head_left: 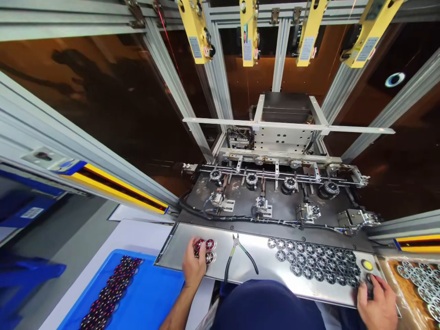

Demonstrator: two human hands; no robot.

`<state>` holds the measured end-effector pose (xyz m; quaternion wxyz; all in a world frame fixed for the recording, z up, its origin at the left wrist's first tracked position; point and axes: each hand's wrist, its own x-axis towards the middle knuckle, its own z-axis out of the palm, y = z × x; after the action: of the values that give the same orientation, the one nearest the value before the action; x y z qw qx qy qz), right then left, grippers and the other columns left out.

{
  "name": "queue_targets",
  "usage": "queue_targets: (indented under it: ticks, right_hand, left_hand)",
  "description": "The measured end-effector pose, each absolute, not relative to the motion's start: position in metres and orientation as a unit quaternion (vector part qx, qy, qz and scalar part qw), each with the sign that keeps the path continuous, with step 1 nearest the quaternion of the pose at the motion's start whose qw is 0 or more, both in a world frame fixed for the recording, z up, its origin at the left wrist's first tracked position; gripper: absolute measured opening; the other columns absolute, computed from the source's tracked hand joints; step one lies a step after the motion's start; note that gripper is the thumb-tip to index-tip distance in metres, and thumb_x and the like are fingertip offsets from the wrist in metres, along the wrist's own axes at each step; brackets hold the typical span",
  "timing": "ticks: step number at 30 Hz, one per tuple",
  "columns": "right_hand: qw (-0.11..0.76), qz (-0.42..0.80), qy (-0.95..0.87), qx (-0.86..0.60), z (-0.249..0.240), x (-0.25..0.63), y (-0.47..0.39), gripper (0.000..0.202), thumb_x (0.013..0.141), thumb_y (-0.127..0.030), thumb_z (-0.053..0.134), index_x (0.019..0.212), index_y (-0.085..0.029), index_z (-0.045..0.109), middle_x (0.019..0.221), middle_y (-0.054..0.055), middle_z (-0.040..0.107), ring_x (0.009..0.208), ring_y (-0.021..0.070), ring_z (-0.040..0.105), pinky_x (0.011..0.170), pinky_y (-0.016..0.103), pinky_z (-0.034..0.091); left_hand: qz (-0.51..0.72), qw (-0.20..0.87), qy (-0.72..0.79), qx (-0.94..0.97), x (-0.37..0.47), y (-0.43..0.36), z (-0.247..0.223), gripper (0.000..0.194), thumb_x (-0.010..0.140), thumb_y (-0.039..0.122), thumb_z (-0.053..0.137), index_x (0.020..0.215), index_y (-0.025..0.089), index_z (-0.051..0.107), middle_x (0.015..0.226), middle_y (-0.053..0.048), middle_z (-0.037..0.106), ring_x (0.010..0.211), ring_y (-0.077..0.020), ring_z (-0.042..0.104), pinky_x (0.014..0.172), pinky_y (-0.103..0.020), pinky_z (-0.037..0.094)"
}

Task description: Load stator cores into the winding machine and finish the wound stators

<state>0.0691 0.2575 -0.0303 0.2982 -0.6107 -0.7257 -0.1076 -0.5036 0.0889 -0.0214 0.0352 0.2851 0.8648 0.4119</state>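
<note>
On the left part of the metal ledge (240, 270), my left hand (193, 263) has its thumb and fingers closed around one of several red-and-black round slotted parts (209, 244). Its fingers partly hide that small group. At the right end, my right hand (377, 301) is curled with thumb and fingers about a dark rounded piece (369, 285), just below a yellow button (367, 265). Left of that hand lie rows of silver-and-black round slotted parts (310, 261). Between the two groups rests a pair of cutting pliers (237, 256), handles toward me.
A blue tray (154, 293) at left holds many red-and-black parts. Silver rings (424, 279) lie in a box at right. Behind the ledge stands a machine bed with several round fixtures (251, 179). Yellow units (249, 36) hang above; yellow-edged bars (123, 187) flank the opening.
</note>
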Motion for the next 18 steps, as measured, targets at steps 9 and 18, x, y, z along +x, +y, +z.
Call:
queue_targets:
  ticks: [9,18]
  right_hand:
    - [0.300,-0.107,-0.732,-0.603,-0.0329,0.0720,0.2591,0.056,0.086,-0.040,0.049,0.124,-0.001,0.062,0.117,0.024,0.059,0.113,0.0395,0.057,0.098,0.051,0.047]
    - [0.294,-0.106,-0.727,-0.611,-0.0309,0.0691,0.2576,0.051,0.089,-0.040,0.048,0.121,-0.003,0.063,0.119,0.023,0.059,0.110,0.0364,0.058,0.098,0.051,0.049]
  left_hand:
    - [0.412,0.035,0.863,0.289,-0.5032,0.0883,-0.0204,0.059,0.090,0.056,0.049,0.133,0.015,0.053,0.118,-0.016,0.072,0.112,-0.0319,0.068,0.101,-0.049,0.050]
    - [0.402,0.043,0.869,0.286,-0.5028,0.0871,-0.0185,0.063,0.089,0.058,0.048,0.135,0.015,0.052,0.119,-0.017,0.071,0.111,-0.0328,0.067,0.102,-0.051,0.049]
